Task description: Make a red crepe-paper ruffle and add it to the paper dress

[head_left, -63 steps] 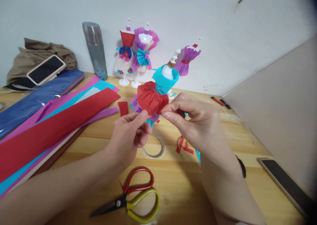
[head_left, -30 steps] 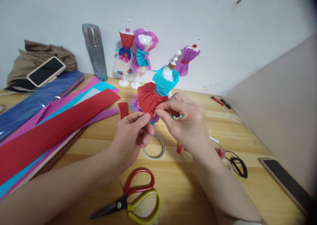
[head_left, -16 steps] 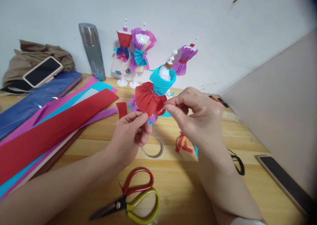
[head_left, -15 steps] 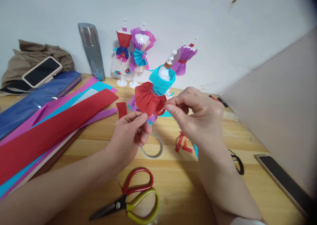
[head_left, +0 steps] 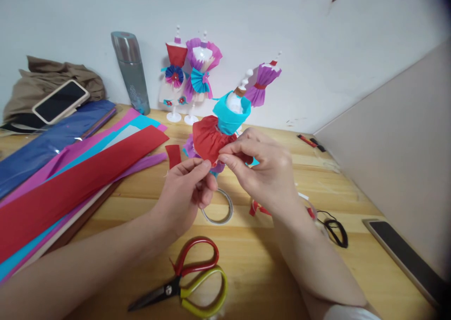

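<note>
A small white dress form (head_left: 235, 103) leans to the right in front of me, dressed in a turquoise paper bodice (head_left: 230, 121) and a gathered red paper skirt (head_left: 209, 139). My left hand (head_left: 188, 183) pinches the skirt's lower edge between thumb and fingers. From the right, my right hand (head_left: 262, 167) pinches the same edge close by, its fingertips a short gap from the left thumb. Purple and turquoise paper shows under the red skirt. What carries the form's lower end is hidden behind my hands. A tape roll (head_left: 229, 212) lies below my left hand.
Scissors (head_left: 169, 289) with red and yellow handles lie in front. Crepe paper strips (head_left: 105, 169) cover the left side, near a phone (head_left: 61, 101) and a bottle (head_left: 132, 75). Dressed forms (head_left: 176, 57) stand along the wall. Another phone (head_left: 398, 254) and a black cord (head_left: 336, 230) lie right.
My right hand has moved left and slightly down along the skirt's edge, closer to my left hand. The left hand keeps its pinch nearly in place.
</note>
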Available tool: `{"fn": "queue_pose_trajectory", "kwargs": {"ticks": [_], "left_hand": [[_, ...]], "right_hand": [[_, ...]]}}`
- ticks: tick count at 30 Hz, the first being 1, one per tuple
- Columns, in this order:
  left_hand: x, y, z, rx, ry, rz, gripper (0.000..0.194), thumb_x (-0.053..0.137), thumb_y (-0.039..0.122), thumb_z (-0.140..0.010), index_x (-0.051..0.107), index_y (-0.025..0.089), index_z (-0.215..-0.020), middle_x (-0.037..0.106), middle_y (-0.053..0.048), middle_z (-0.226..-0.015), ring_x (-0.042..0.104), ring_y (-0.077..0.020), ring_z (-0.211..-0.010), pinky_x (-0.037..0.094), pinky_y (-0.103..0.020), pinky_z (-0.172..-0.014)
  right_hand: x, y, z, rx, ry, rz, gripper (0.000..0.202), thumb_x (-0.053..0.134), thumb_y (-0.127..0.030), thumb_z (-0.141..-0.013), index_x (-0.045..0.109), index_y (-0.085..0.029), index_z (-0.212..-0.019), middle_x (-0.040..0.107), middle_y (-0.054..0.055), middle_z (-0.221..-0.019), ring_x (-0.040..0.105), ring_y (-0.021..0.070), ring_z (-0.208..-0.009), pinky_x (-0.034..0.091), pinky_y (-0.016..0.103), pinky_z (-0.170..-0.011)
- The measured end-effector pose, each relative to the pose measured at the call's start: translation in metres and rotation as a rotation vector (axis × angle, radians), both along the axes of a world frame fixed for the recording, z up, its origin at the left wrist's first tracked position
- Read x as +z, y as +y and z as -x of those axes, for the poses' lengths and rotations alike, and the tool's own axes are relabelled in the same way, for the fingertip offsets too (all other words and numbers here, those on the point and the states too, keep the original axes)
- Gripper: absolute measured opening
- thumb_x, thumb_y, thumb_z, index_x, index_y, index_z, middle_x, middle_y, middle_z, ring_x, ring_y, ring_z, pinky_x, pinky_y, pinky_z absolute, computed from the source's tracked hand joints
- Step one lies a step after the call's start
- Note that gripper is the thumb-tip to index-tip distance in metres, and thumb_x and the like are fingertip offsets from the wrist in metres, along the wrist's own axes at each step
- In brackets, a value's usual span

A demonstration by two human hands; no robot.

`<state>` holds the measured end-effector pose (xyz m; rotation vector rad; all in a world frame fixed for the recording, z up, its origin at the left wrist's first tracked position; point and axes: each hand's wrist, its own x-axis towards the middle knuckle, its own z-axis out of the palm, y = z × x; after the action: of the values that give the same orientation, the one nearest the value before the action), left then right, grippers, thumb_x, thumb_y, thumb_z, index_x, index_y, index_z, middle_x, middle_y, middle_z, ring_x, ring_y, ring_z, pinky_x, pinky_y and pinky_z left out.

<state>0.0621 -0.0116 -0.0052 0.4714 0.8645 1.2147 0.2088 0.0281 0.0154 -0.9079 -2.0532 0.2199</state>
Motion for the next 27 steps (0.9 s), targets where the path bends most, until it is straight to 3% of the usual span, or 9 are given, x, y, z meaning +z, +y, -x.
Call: {"fn": "queue_pose_trajectory", "kwargs": {"ticks": [19, 27], "left_hand": [[-0.0056, 0.0015, 0.0005, -0.040, -0.008, -0.085, 0.030, 0.082, 0.031, -0.071, 0.057, 0.016, -0.065, 0.060, 0.004, -0.050, 0.042, -0.0029, -0.032, 0.026, -0.016, -0.034], [-0.0061, 0.0041, -0.0012, -0.014, 0.025, -0.086, 0.027, 0.077, 0.022, -0.073, 0.054, 0.016, -0.061, 0.060, 0.004, -0.049, 0.041, -0.0026, -0.032, 0.025, -0.014, -0.033]], "right_hand": [[-0.0012, 0.0014, 0.0012, -0.020, -0.036, -0.043, 0.019, 0.065, -0.014, -0.089, 0.069, -0.023, -0.073, 0.063, 0.001, -0.069, 0.056, 0.0160, -0.064, 0.045, 0.031, -0.058], [-0.0011, 0.0021, 0.0018, -0.012, -0.007, -0.019, 0.019, 0.066, -0.015, -0.088, 0.070, -0.023, -0.071, 0.063, 0.001, -0.068, 0.058, 0.0170, -0.065, 0.046, 0.031, -0.058]]}}
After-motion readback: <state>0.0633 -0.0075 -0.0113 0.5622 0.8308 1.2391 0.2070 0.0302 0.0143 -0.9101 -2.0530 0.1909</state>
